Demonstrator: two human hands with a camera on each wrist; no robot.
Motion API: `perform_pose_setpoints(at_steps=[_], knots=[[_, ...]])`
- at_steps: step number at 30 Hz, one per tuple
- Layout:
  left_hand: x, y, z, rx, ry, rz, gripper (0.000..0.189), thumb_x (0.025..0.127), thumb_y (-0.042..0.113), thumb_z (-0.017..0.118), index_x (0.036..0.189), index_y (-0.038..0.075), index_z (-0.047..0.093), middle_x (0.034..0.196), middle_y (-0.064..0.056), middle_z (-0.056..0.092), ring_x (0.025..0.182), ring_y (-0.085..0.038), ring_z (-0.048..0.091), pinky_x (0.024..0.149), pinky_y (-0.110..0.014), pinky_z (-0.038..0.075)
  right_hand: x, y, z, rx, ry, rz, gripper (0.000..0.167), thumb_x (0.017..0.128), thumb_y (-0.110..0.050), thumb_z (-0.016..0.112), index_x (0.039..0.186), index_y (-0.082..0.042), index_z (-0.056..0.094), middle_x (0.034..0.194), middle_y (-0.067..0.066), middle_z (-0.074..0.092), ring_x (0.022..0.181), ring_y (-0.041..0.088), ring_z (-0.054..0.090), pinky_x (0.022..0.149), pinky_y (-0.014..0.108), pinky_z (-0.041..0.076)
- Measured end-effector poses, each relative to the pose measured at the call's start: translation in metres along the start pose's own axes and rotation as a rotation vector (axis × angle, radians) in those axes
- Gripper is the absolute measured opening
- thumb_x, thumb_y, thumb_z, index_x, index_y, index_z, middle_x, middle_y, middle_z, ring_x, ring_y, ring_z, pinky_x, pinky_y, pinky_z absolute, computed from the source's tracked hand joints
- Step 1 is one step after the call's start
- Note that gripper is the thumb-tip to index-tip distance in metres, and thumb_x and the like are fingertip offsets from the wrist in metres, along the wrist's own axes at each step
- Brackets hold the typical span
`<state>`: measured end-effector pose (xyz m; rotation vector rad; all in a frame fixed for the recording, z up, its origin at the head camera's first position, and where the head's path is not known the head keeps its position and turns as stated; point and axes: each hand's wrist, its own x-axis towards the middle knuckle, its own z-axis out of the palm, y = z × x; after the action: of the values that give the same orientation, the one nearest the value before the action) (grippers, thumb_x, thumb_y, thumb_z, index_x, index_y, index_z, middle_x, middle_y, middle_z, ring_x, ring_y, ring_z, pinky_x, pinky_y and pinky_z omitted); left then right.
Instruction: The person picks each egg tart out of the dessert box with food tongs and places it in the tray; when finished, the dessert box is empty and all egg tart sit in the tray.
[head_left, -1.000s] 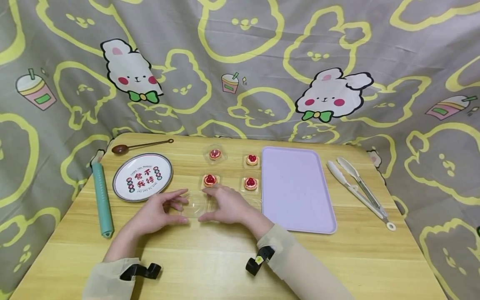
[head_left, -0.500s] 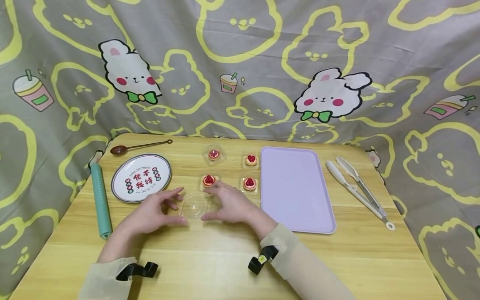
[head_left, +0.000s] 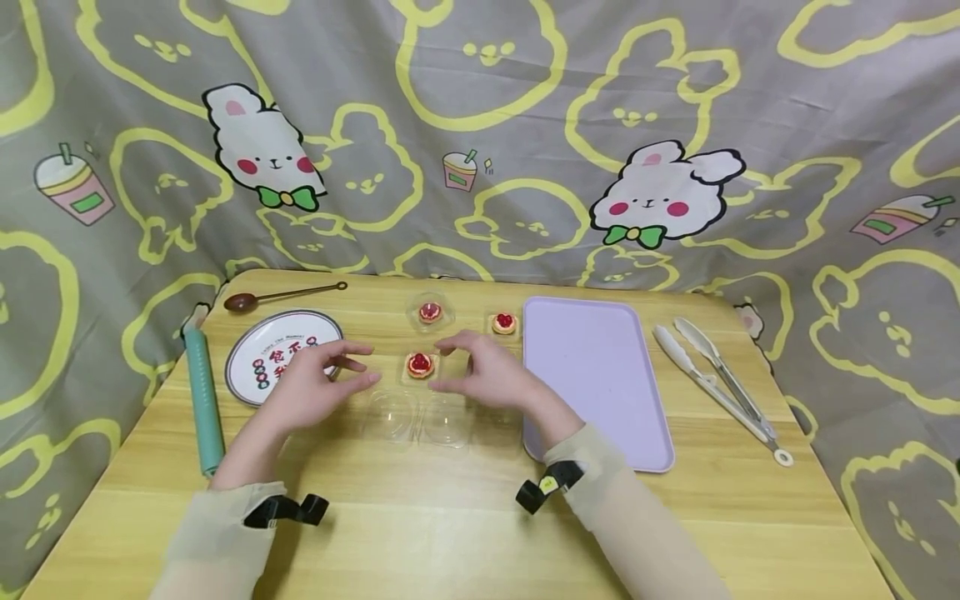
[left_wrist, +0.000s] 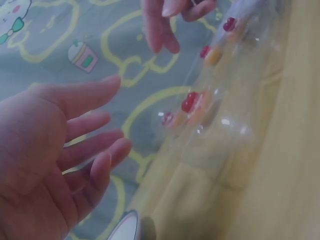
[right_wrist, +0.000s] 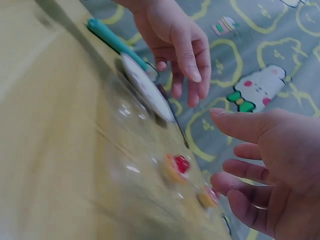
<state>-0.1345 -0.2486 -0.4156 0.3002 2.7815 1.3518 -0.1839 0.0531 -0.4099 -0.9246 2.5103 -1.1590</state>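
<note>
My left hand hovers over the plate's right side, fingers spread and loosely bent, holding nothing. Opposite it, my right hand is likewise raised and bare, its thumb and fingertips pointing left. Between the two hands sits a small red-topped fruit tart in a clear plastic box. Just nearer the front, an opened clear clamshell box lies on the table with its two hollow halves side by side. Both wrist views show the palms and fingers apart from anything, with a tart beyond the right hand.
Behind are two more boxed tarts, the left one and the right one. A purple tray lies right, with tongs beyond. Leftward are a white plate, a brown spoon and a green roll.
Both hands have let go of the clear box and lifted away, rising toward the back. The box now lies uncovered; the right hand hides the front right tart.
</note>
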Motion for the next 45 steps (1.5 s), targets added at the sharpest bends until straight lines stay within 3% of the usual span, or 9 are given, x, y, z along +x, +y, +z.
perform_pose_setpoints(at_steps=[6,11,15,20,25,29,34,39,45], knots=[[0.038,0.0,0.005,-0.036,-0.023,-0.021,0.059,0.095,0.034,0.083,0.145,0.009,0.061,0.143,-0.014,0.064,0.116,-0.03,0.067,0.092,-0.047,0.058,0.024,0.016,-0.023,-0.002,0.02,0.019,0.059,0.095,-0.031,0.083,0.144,-0.004,0.063,0.135,0.015,0.067,0.065,0.015,0.059,0.064,0.032,0.054],[0.072,-0.005,0.017,-0.029,-0.043,-0.047,0.074,0.093,0.027,0.085,0.154,0.005,0.05,0.147,-0.017,0.058,0.113,-0.033,0.068,0.089,-0.044,0.06,0.045,0.03,-0.033,-0.024,0.013,0.065,0.064,0.095,-0.028,0.083,0.147,0.001,0.059,0.138,0.018,0.065,0.074,0.021,0.064,0.073,0.035,0.057],[0.091,-0.009,0.029,-0.001,-0.069,-0.098,0.087,0.089,0.024,0.088,0.16,0.004,0.041,0.15,-0.019,0.054,0.105,-0.031,0.069,0.083,-0.041,0.061,0.066,0.041,-0.032,-0.079,-0.014,0.096,0.069,0.094,-0.025,0.084,0.15,0.001,0.055,0.141,0.019,0.062,0.103,0.028,0.069,0.096,0.039,0.055],[0.106,-0.015,0.036,0.035,-0.08,-0.147,0.101,0.085,0.03,0.092,0.163,0.004,0.032,0.152,-0.02,0.051,0.109,-0.036,0.067,0.093,-0.047,0.058,0.091,0.048,-0.029,-0.136,-0.064,0.109,0.08,0.092,-0.025,0.086,0.157,0.0,0.046,0.149,0.021,0.056,0.139,0.036,0.052,0.12,0.043,0.038],[0.113,-0.015,0.032,0.026,-0.094,-0.151,0.099,0.085,0.034,0.091,0.161,0.003,0.036,0.143,-0.018,0.058,0.119,-0.04,0.062,0.105,-0.054,0.051,0.108,0.049,-0.027,-0.177,-0.11,0.111,0.089,0.092,-0.029,0.086,0.162,0.0,0.038,0.16,0.021,0.045,0.149,0.035,0.041,0.125,0.042,0.029],[0.111,-0.013,0.028,-0.005,-0.115,-0.182,0.096,0.088,0.037,0.088,0.16,0.0,0.036,0.129,-0.018,0.064,0.107,-0.034,0.066,0.099,-0.049,0.054,0.112,0.049,-0.027,-0.158,-0.131,0.116,0.087,0.094,-0.028,0.084,0.162,0.0,0.038,0.161,0.019,0.045,0.149,0.033,0.041,0.125,0.042,0.03],[0.103,-0.01,0.027,0.002,-0.144,-0.234,0.089,0.094,0.04,0.082,0.156,-0.006,0.039,0.109,-0.015,0.069,0.09,-0.026,0.067,0.083,-0.039,0.057,0.113,0.046,-0.028,-0.132,-0.143,0.125,0.077,0.097,-0.026,0.081,0.158,0.002,0.043,0.146,0.023,0.058,0.137,0.035,0.053,0.12,0.043,0.038],[0.096,-0.005,0.032,-0.017,-0.187,-0.261,0.078,0.1,0.038,0.075,0.152,-0.009,0.041,0.097,-0.016,0.067,0.079,-0.025,0.069,0.078,-0.036,0.055,0.115,0.047,-0.026,-0.165,-0.138,0.129,0.072,0.102,-0.031,0.074,0.157,0.005,0.043,0.127,0.022,0.068,0.118,0.031,0.064,0.11,0.04,0.048],[0.095,-0.002,0.033,-0.13,-0.276,-0.318,0.079,0.104,0.037,0.07,0.156,-0.009,0.033,0.103,-0.021,0.066,0.078,-0.026,0.074,0.077,-0.035,0.059,0.119,0.046,-0.026,-0.272,-0.126,0.167,0.073,0.108,-0.04,0.062,0.16,0.004,0.038,0.154,0.023,0.053,0.141,0.035,0.052,0.122,0.043,0.036]])
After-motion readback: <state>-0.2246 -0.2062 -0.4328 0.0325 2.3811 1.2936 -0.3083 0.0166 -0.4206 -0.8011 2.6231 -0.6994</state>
